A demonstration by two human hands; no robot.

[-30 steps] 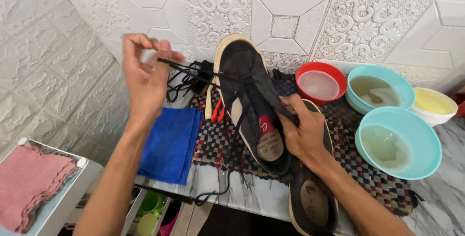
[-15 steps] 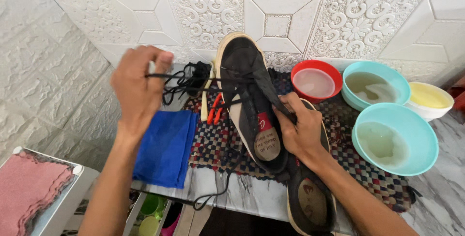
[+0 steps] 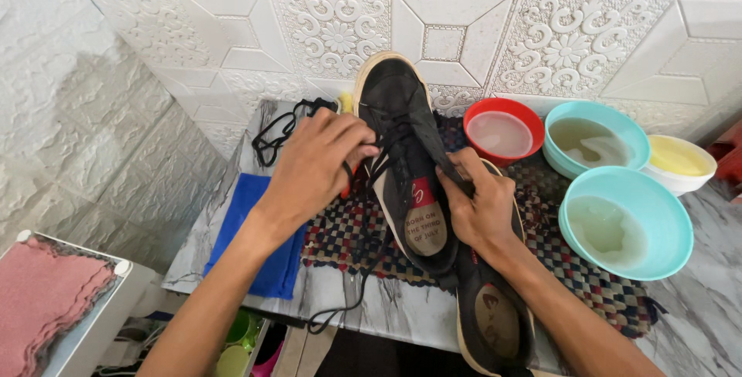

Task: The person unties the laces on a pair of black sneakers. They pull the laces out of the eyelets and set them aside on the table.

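right hand grip: black shoe | left hand: pinching lace

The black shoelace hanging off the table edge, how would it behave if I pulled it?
The black shoelace looks floppy: it droops in loose curves. It is probably light, and may snag, since it runs up to the black sneaker near the left hand.

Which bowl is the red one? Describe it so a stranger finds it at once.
Start at the marble table against the white embossed wall. Four bowls sit at its right, behind and beside the woven mat. The red bowl is the leftmost, next to the raised shoe; its neighbours are two teal and one yellow.
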